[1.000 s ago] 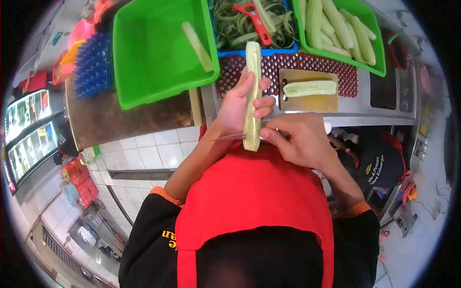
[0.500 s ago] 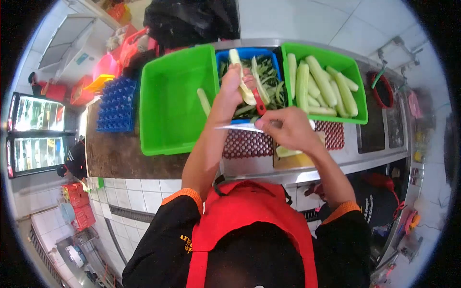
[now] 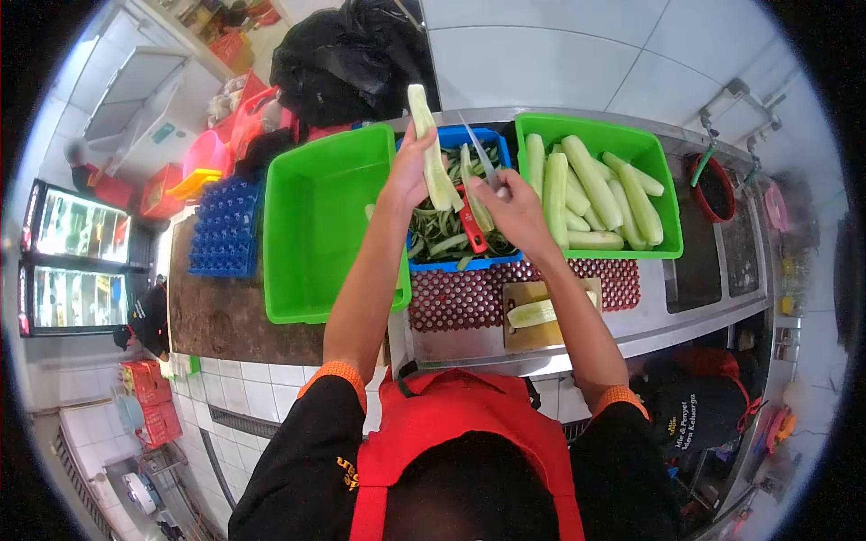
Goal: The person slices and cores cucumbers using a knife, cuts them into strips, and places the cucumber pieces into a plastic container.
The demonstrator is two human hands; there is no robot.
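My left hand (image 3: 410, 171) is wrapped round a long piece of peeled cucumber (image 3: 428, 149), held upright above a blue crate (image 3: 451, 265). The cut, pale inner side shows. In my right hand (image 3: 510, 206) is a knife (image 3: 478, 149), its blade pointing up and to the left. A red-handled peeler (image 3: 472, 225) lies on the green peelings (image 3: 442, 230) in the crate, with a pale cucumber strip beside it. Half a cucumber (image 3: 534, 314) rests on a cutting board (image 3: 519, 339) below my right forearm.
A green tub (image 3: 289, 311) at left has a cucumber piece at its right side, partly hidden. Several peeled cucumbers (image 3: 595, 185) fill the right green tub (image 3: 663, 243). Blue egg trays (image 3: 224, 225) stand far left. A red perforated mat (image 3: 451, 307) lies under the crate's front.
The knife has swung from lying level near my body to pointing up and away. My right hand has moved farther out, over the crate. My left hand still holds the cucumber piece.
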